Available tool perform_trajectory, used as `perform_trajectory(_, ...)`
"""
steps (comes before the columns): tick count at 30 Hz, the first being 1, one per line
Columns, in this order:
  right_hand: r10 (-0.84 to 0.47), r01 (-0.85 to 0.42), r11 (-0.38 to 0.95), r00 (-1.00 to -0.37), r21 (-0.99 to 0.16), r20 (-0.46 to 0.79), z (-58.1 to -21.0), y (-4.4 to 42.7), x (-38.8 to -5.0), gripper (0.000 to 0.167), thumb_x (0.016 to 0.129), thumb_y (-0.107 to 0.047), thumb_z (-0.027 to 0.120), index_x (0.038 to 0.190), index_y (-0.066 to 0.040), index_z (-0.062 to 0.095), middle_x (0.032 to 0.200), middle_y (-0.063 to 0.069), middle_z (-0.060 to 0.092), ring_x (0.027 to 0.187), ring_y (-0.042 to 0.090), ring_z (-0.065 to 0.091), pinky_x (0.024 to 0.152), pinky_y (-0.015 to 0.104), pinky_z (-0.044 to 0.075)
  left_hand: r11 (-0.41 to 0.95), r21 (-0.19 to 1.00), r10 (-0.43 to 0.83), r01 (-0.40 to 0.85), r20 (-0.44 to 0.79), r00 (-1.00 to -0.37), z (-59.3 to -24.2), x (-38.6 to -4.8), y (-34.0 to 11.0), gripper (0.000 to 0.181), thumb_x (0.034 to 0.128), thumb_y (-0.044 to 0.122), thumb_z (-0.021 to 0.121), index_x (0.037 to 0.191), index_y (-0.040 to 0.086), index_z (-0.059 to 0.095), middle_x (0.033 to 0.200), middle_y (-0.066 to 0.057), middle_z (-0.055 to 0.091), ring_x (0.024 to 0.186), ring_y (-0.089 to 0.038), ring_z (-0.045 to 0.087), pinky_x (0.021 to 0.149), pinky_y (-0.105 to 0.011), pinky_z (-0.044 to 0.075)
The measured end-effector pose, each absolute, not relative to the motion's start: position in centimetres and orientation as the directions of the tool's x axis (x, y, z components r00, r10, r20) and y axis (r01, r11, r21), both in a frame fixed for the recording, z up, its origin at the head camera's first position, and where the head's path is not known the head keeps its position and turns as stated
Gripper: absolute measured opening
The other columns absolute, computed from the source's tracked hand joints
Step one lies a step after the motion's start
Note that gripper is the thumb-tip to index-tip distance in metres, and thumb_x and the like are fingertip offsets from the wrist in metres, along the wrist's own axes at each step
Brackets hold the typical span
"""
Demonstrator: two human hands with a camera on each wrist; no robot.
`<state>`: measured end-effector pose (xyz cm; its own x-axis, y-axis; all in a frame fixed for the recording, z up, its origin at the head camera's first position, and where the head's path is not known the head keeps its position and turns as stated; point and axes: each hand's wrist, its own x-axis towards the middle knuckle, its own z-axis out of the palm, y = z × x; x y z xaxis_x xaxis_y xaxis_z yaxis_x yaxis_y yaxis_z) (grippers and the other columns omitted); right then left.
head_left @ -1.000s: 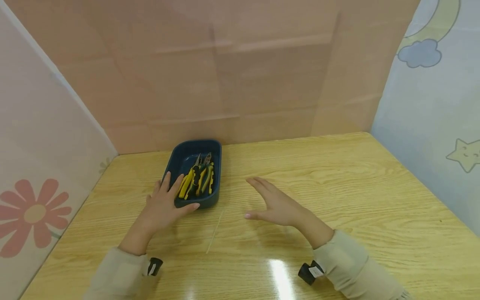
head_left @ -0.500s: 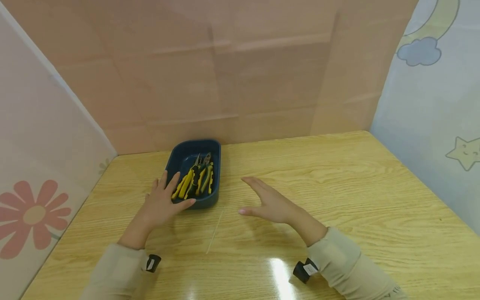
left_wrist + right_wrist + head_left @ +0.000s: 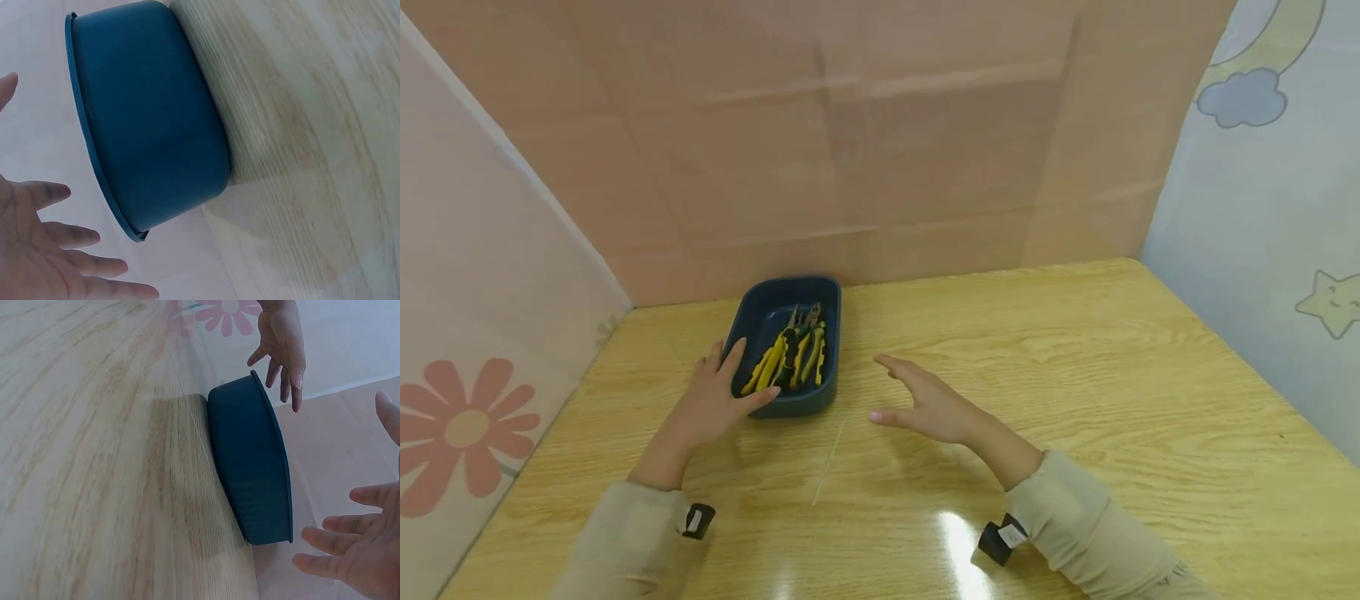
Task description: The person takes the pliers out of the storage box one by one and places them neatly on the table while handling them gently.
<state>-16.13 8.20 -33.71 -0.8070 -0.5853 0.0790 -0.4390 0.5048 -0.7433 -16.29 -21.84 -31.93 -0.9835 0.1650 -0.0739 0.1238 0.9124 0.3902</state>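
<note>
"Far left?"
"One pale wall sheet, printed with a round-petalled red flower."

"Next?"
"Left hand, beige cloth sleeve. Fingers spread wide, nothing held; above the near-left part of the tray."

"The tray?"
"Dark blue, smooth-walled, rounded rectangle, rimmed; stands on the table near its back edge."

"Contents?"
"Several pliers, side by side: yellow-and-black contoured grips toward the near end, metal noses toward the far."

"Then?"
"One thin pale line on the wood-grained tabletop; strand or scratch, cannot tell. Right hand, thumb and fingers wide apart, holding nothing, right of the tray, clear of it."

"Far right?"
"Printed blue cloud, yellow star."
</note>
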Motion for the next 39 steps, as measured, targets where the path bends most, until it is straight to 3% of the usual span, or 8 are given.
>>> perform_trajectory(11,-0.576,-0.368,0.417,-0.815,-0.831,0.072,-33.7,7.9,-16.5,0.075,0.080,-0.047,0.054,0.137,-0.009,0.023,0.138,0.006,0.026,0.119,0.025,0.034,0.095,0.044,0.031,0.896,0.433,0.154,0.101,-0.089,-0.984,-31.8,-17.1,-22.8,0.100,0.0742,0.064,0.047,0.139,0.006,-0.002,0.137,-0.030,-0.007,0.119,-0.053,0.001,0.086,-0.069,0.014)
perform_trajectory(18,-0.587,-0.331,0.314,-0.805,-0.890,0.092,-33.9,7.3,-16.8,0.070,0.082,-0.041,0.055,0.135,-0.005,0.026,0.135,0.013,0.029,0.117,0.027,0.036,0.096,0.042,0.031,0.890,0.451,0.129,0.065,-0.112,-0.985,-31.7,-17.7,-23.0,0.102,0.0732,0.066,0.046,0.138,0.005,-0.004,0.137,-0.030,-0.008,0.120,-0.051,0.002,0.087,-0.068,0.014)
perform_trajectory(39,-0.591,-0.273,0.286,-0.805,-0.919,0.055,-33.4,5.9,-17.2,0.067,0.082,-0.039,0.056,0.134,-0.008,0.029,0.135,0.009,0.032,0.118,0.027,0.036,0.095,0.037,0.033,0.828,0.560,0.144,0.040,-0.143,-0.979,-31.9,-18.8,-24.2,0.102,0.0752,0.058,0.052,0.137,0.001,-0.006,0.137,-0.030,-0.003,0.122,-0.048,0.004,0.091,-0.065,0.012)
